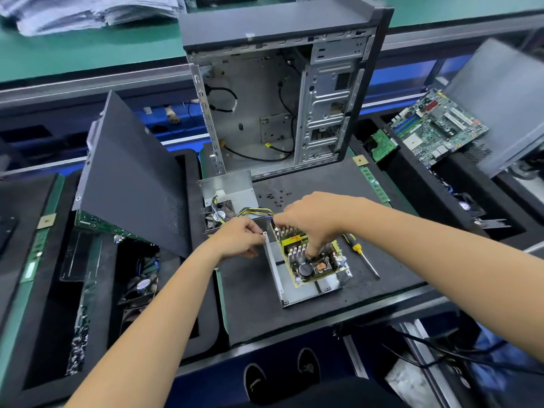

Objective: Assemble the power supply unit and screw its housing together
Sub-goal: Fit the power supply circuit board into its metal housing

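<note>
A: Head view, item one?

B: Housing tray [306, 293], the landmark: open metal shell on the black tabletop [294, 319], long axis running from the person away and slightly left. Circuit board [312, 257] sits inside it, skewed toward its right wall.

A: Hands?

B: Left hand [240, 237], grip pinched on the tray's far-left corner tab. Right hand [315, 219] over the tray's far end, fingers pressed down on the board's components; it is the nearer hand to the board.

A: Room to move?

B: Bare floor shows along the tray's left wall, so the board likely shifts that way. Wire bundle [256, 213] leaves the far end toward the cover [226, 187]. Screws [278, 198] lie beyond the tray; screwdriver [360, 254] lies just right of it.
</note>
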### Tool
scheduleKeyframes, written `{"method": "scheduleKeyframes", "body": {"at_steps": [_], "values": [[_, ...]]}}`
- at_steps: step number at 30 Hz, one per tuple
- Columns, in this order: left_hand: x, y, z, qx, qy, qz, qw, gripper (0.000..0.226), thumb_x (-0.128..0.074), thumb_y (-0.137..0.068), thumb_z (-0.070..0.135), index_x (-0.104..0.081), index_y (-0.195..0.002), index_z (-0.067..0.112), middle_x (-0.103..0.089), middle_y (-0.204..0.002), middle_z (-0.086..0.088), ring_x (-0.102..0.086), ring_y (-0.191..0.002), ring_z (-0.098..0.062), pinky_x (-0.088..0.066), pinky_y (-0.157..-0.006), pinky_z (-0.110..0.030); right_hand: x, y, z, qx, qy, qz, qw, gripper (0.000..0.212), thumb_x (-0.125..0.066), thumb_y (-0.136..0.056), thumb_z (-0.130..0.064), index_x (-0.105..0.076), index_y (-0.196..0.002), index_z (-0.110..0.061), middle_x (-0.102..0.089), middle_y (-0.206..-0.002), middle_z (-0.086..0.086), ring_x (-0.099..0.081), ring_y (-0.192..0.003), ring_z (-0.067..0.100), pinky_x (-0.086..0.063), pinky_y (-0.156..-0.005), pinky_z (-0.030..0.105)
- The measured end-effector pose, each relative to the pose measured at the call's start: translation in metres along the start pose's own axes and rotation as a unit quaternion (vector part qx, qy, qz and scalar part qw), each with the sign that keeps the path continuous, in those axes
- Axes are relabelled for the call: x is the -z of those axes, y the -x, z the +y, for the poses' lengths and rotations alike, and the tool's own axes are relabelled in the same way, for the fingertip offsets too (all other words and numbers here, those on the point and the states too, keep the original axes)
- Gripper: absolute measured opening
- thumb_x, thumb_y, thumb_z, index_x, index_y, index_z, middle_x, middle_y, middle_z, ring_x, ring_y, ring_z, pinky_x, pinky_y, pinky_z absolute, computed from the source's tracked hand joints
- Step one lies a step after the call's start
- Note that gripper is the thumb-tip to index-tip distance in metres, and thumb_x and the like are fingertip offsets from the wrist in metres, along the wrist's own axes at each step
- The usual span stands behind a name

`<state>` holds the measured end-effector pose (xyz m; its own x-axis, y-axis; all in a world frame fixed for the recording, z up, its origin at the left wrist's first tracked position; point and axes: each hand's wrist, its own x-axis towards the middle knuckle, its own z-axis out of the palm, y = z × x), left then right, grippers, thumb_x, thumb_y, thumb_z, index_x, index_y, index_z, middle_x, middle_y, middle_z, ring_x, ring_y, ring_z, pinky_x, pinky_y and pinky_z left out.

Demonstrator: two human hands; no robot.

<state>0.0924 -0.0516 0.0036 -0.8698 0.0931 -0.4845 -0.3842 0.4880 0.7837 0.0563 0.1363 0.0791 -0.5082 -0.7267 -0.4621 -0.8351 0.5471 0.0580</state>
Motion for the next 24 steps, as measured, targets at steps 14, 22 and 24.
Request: {"method": "scheduleKeyframes", "body": {"at_steps": [14,22,24], "values": [[-0.003,-0.002,-0.007,0.018,0.006,-0.001,1.0,0.01,-0.066,-0.087,0.014,-0.059,-0.092,0.009,-0.063,-0.086,-0.007,-0.061,-0.063,-0.015,-0.057,-0.067,-0.029,-0.033,-0.015,-0.006,0.003,0.01,0.013,1.0,0.065,-0.08,-0.064,-0.046,-0.037,-0.106,-0.021,-0.049,-0.088,-0.002,-0.045,-0.07,0.021,-0.028,-0.052,0.029],[-0.009,-0.004,-0.01,0.01,-0.001,0.025,1.0,0.023,-0.068,-0.085,0.022,-0.056,-0.104,0.017,-0.062,-0.108,-0.001,-0.06,-0.094,-0.017,-0.053,-0.088,-0.041,-0.044,-0.018,-0.016,0.012,0.005,0.022,1.0,0.065,-0.079,-0.064,-0.043,-0.033,-0.106,-0.022,-0.043,-0.084,-0.003,-0.045,-0.067,0.022,-0.034,-0.055,0.032],[-0.011,-0.002,-0.013,0.009,0.001,0.047,0.999,0.03,-0.07,-0.083,0.025,-0.055,-0.108,0.018,-0.058,-0.114,0.004,-0.056,-0.104,-0.016,-0.051,-0.093,-0.04,-0.045,-0.015,-0.018,0.02,0.007,0.029,0.999,0.072,-0.08,-0.063,-0.041,-0.026,-0.109,-0.026,-0.042,-0.085,-0.003,-0.043,-0.065,0.022,-0.028,-0.051,0.031]]}}
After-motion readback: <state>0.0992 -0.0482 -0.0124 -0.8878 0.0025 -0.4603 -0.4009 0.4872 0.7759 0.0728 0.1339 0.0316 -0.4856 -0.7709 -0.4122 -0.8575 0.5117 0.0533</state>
